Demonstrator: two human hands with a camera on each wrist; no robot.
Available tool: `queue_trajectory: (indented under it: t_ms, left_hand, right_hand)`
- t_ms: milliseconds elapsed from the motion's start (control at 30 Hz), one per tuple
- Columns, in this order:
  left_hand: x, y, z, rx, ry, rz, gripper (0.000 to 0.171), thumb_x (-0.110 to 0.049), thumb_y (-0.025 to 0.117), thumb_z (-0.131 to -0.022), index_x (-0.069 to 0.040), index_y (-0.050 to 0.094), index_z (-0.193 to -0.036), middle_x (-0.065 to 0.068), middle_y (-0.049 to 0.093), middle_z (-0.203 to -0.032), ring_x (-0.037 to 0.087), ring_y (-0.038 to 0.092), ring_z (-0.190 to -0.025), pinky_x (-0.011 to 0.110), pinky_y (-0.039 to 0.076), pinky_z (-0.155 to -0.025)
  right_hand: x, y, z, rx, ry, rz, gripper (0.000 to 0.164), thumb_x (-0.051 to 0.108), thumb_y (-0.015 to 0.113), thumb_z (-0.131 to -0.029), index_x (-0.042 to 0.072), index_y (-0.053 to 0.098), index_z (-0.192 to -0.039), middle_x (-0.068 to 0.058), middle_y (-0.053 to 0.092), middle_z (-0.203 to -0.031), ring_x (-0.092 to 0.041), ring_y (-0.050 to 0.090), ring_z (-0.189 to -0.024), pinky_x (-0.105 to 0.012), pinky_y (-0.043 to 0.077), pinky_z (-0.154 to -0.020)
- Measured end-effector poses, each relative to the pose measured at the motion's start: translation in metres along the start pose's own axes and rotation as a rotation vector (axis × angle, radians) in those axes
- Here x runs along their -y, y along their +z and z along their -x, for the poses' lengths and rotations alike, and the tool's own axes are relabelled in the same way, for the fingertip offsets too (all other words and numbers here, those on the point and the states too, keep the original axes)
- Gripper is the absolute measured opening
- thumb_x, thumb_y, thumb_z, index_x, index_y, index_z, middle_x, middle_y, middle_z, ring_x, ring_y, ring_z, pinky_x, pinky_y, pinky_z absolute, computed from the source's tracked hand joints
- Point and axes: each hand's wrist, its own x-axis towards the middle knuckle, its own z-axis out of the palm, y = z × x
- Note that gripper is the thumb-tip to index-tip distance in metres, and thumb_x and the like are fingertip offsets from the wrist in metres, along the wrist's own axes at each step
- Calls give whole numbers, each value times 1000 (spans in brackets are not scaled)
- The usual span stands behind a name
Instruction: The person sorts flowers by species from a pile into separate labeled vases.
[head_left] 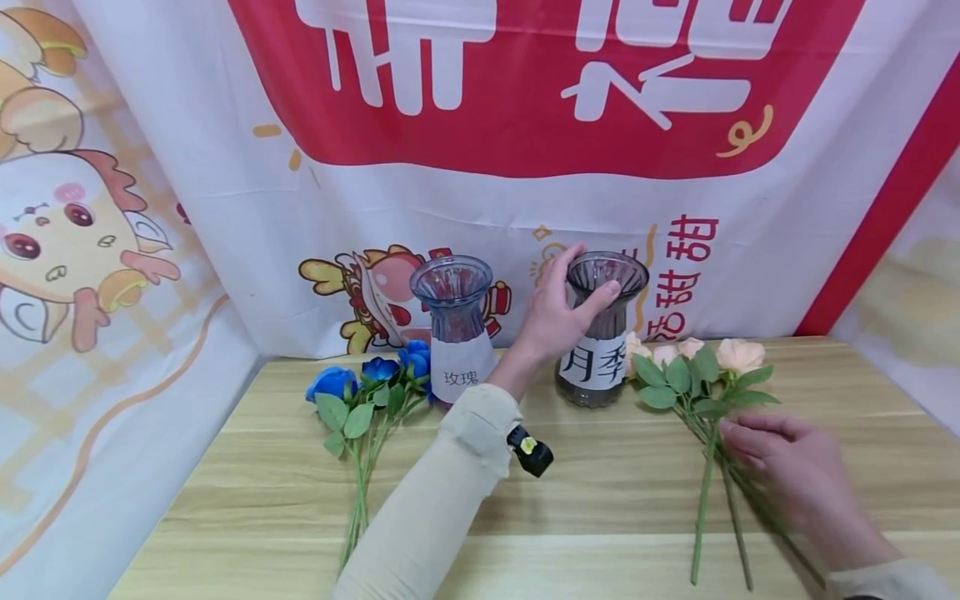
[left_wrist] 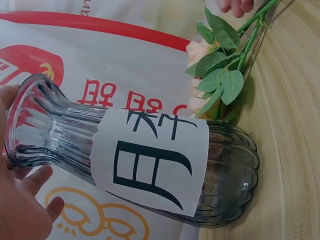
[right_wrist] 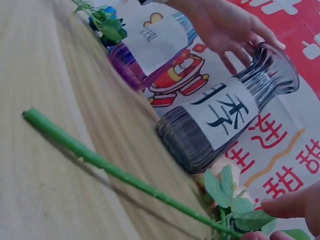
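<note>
My left hand (head_left: 551,321) grips the flared rim of a smoky glass vase (head_left: 592,392), thumb across the near side of the mouth. A white paper label with black characters (left_wrist: 150,160) is wrapped round this vase, which stands upright. To its right lies a bunch of peach roses (head_left: 741,356) with green leaves and long stems. My right hand (head_left: 795,475) pinches a rose stem (right_wrist: 125,177) just below the leaves, thumb and fingers close together. The stem's cut end points toward the near edge of the table.
A second glass vase (head_left: 453,325), bluish and with a smaller-lettered label, stands left of the gripped one. Blue roses (head_left: 332,383) lie beside it, stems toward me. Behind the wooden table (head_left: 585,517) hangs a printed cloth (head_left: 525,208).
</note>
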Motion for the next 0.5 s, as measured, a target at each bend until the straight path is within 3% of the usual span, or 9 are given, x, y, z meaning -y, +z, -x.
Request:
queue_trajectory:
  t_ms: [133, 367, 500]
  left_hand:
    - [0, 0, 0, 1, -4, 12, 81, -54, 68, -98, -30, 32, -167, -1, 35, -171, 27, 38, -156, 58, 37, -124]
    - [-1, 0, 0, 0, -18, 24, 82, -53, 69, -98, -31, 32, -167, -1, 34, -172, 28, 36, -157, 59, 35, -125]
    - [-1, -1, 0, -1, -19, 31, 81, -52, 69, -98, -30, 32, -167, 0, 35, -171, 28, 38, -155, 58, 37, -124]
  right_hand:
    - [-5, 1, -4, -52, 6, 193, 17, 26, 86, -91, 28, 75, -105, 26, 71, -85, 0, 70, -79, -20, 61, -73]
    - [-11, 5, -9, -107, -16, 389, 71, 39, 87, -90, 0, 61, -143, 31, 63, -88, 0, 67, -79, -22, 59, -72]
    - [-12, 7, -11, -123, -23, 461, 83, 45, 86, -89, -3, 56, -149, 24, 67, -96, 0, 66, -80, -23, 58, -71]
